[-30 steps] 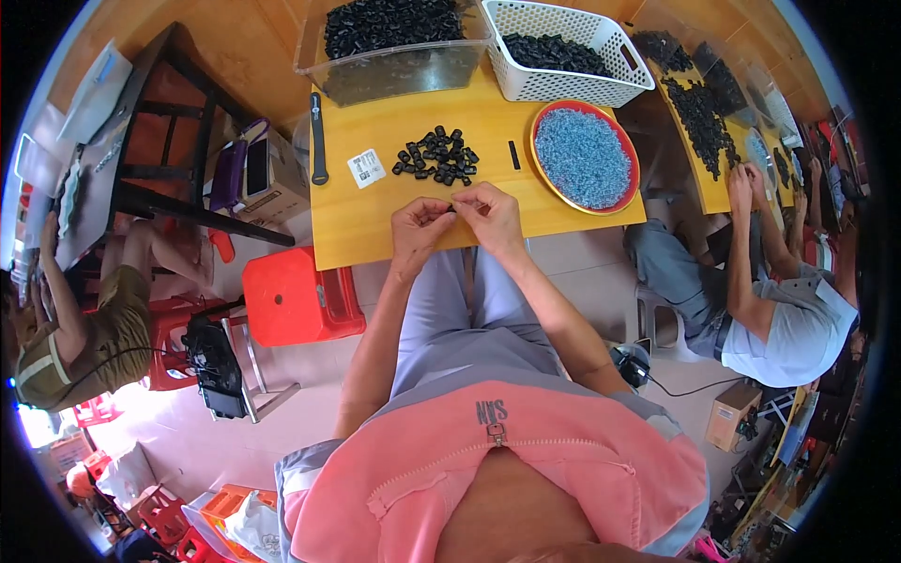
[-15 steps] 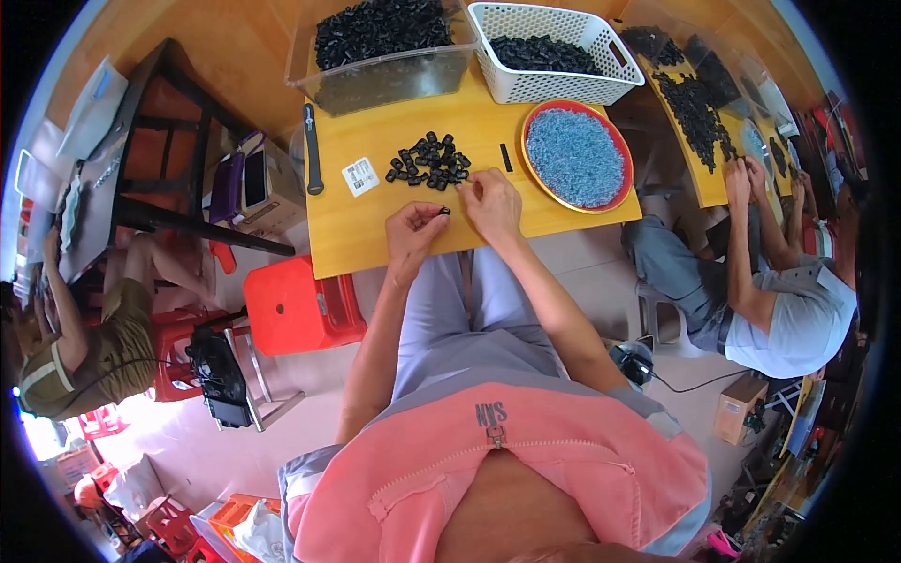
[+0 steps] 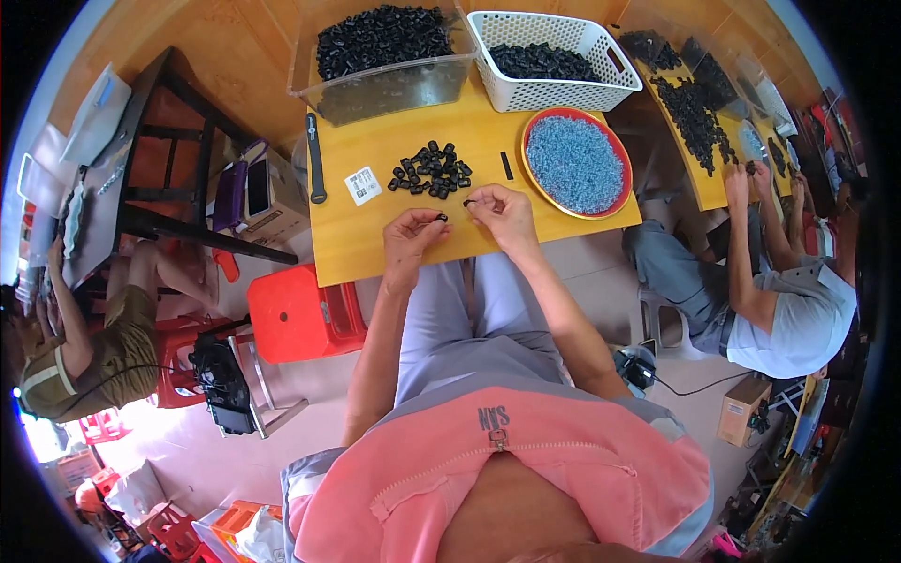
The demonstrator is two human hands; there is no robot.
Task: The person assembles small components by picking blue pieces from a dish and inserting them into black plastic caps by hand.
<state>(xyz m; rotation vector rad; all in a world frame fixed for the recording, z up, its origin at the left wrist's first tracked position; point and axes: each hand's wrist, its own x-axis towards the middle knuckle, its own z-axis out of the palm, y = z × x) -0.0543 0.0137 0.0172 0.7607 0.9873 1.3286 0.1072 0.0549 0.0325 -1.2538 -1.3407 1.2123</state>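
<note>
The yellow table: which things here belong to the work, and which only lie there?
Apparently in the work:
black piece in left hand
dark piece in right hand
loose black pieces
clear tub
white basket
blue bits

Probably lying about:
white card
long black strip

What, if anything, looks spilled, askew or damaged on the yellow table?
Nothing stands out. The blue pieces sit within the red dish, the loose black parts lie clustered, and the white basket stands upright. Fine damage is too small to tell.

Both forearms [image 3: 378, 361] point roughly toward twelve o'clock; left hand [image 3: 408, 242] and, near its three o'clock, right hand [image 3: 508, 220] pinch fingertips, apart.
</note>
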